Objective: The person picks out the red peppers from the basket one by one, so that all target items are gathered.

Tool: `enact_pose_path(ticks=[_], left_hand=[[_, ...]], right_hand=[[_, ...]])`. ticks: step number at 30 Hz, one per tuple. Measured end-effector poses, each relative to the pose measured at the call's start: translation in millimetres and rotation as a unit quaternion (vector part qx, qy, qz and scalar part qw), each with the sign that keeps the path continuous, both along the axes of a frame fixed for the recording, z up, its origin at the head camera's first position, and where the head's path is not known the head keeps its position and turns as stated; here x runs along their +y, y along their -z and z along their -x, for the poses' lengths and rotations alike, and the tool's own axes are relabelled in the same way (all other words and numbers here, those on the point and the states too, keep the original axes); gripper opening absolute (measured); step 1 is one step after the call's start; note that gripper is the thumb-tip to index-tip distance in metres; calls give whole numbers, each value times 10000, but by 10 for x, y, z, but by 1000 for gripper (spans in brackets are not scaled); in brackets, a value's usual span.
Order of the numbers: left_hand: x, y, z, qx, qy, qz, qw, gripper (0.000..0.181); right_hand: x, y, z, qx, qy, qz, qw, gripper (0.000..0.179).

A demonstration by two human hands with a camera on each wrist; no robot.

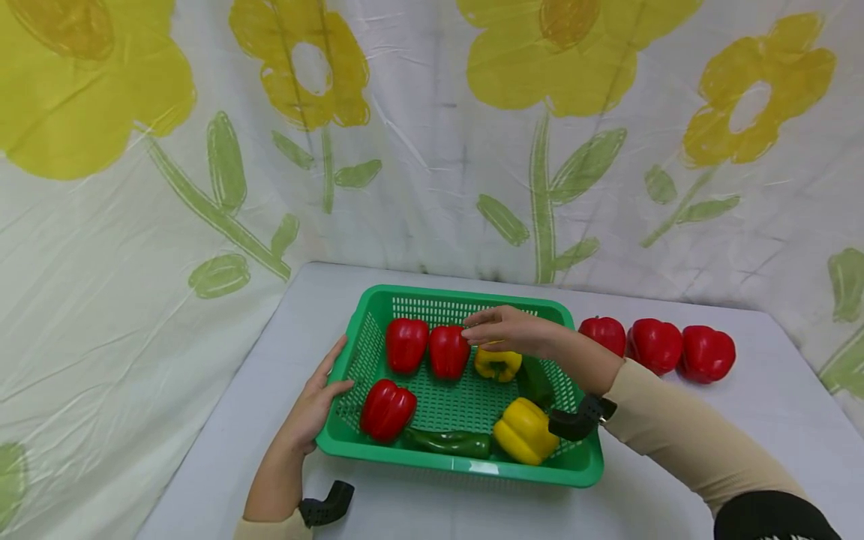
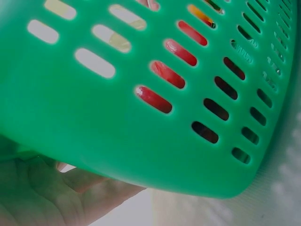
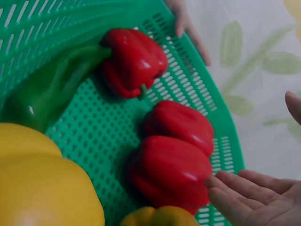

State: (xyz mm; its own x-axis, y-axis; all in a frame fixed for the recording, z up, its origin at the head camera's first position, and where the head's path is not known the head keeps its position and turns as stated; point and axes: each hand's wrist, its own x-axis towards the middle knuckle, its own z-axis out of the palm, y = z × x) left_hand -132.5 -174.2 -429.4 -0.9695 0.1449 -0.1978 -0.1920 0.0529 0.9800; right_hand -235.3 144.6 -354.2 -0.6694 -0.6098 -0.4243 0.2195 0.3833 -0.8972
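My left hand (image 1: 309, 409) grips the left rim of a green plastic basket (image 1: 584, 474), the thumb reaching over the edge. My right hand (image 1: 513, 331) is over the basket's back right part, its fingers extended and nothing held. Beneath it lies a yellow bell pepper (image 1: 498, 364), with a red bell pepper (image 1: 448, 352) close to the fingertips. Two other red bell peppers (image 1: 407, 345) sit at the left. Along the front are a long green pepper (image 1: 448, 443) and a larger yellow bell pepper (image 1: 525, 431). A dark green pepper (image 1: 535, 381) is partly hidden by the right arm.
Three red bell peppers (image 1: 654, 346) stand in a row on the white table (image 1: 702, 420), right of the basket; the right arm passes in front of them. A white cloth with yellow flowers (image 1: 432, 150) hangs behind the table.
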Motion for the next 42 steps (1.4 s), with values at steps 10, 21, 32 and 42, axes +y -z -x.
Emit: enact_pose_path(ticks=[10,21,32,42], left_hand=[[0,0,1,9,-1,20,10000,65],[-10,-10,-1,-15,-13,-7,10000,66],[-22,4,0,-3,11,-37,10000,65],[-8,-1,10,-22,-32,-15,10000,65]], right_hand=[[-308,177,-24,-293,-364,-294,9985,56],[-573,252,-81,-626,-568,-439,9955,55],[-770,404,-115,-715,-908,-645,9912,59],[-877,517,-163,-691,-1136,-910,9869,45]])
